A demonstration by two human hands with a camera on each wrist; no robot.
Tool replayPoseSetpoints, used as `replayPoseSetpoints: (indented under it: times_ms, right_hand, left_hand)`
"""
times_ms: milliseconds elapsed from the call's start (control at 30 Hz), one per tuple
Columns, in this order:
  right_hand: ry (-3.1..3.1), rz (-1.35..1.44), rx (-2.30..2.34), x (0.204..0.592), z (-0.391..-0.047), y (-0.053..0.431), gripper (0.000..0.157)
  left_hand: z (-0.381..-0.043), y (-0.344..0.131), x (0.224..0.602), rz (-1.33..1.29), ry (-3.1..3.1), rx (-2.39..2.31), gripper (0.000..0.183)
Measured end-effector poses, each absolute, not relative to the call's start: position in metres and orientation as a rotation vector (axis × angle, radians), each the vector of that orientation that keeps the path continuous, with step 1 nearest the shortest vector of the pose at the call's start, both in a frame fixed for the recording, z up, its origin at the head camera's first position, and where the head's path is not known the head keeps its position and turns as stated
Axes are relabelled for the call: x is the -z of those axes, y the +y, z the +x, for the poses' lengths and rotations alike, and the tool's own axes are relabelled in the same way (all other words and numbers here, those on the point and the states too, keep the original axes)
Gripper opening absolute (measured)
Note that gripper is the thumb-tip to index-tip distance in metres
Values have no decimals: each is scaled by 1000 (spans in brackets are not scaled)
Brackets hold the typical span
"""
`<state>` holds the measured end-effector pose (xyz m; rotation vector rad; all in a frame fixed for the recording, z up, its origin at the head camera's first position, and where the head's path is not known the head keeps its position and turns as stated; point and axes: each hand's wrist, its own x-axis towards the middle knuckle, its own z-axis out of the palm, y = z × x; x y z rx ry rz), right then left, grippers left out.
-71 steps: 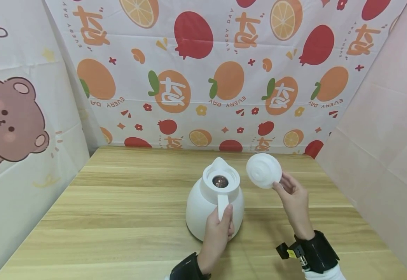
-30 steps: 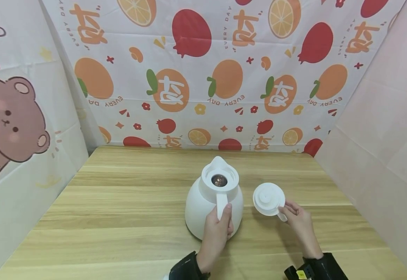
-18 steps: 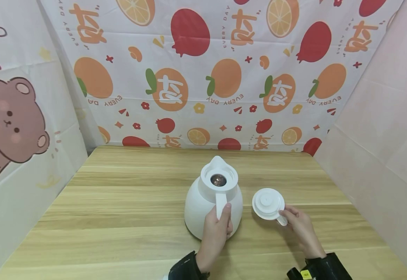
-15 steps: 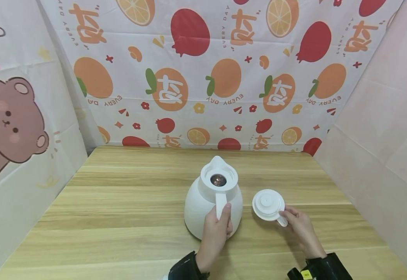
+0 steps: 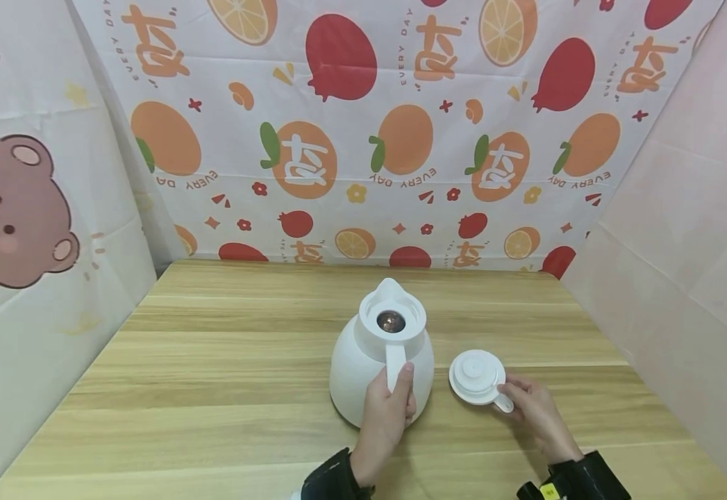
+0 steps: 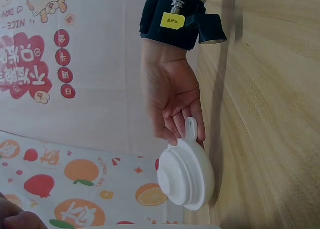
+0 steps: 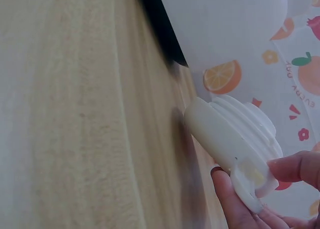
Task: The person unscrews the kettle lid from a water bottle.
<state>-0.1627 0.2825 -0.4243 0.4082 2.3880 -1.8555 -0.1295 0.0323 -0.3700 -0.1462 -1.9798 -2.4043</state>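
Note:
A white thermos jug (image 5: 351, 368) stands upright in the middle of the table, its round mouth uncovered and its spout toward the back. My left hand (image 5: 383, 417) grips the jug's handle (image 5: 396, 364), thumb on top. To the right of the jug, my right hand (image 5: 538, 413) pinches the white lid (image 5: 477, 376) at its small tab, stepped side up. In the left wrist view the lid (image 6: 185, 176) hangs from the fingers of the right hand (image 6: 175, 91). The right wrist view has the lid (image 7: 235, 131) tilted close to the tabletop, with a shadow beside it.
The wooden table (image 5: 226, 361) reaches back to a fruit-print cloth (image 5: 351, 139). Pale cloths hang at both sides, the left one with a bear print (image 5: 19, 208). Black straps with small cameras (image 5: 588, 479) sit on the wrists.
The right hand has brought the lid down and toward me, from beside the jug's mouth to just above or on the table. The left hand and jug have stayed in place.

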Motion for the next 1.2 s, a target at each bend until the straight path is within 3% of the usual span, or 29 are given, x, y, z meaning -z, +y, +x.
replayPoseSetpoints:
  times_ms: [533, 1200]
  right_hand:
    - [2418, 325, 1701, 429, -165, 286, 49]
    - [2554, 365, 1579, 431, -163, 289, 48]
  left_hand:
    - [-132, 29, 368, -183, -1937, 2415, 43]
    - [-129, 29, 369, -222, -1920, 2454, 34]
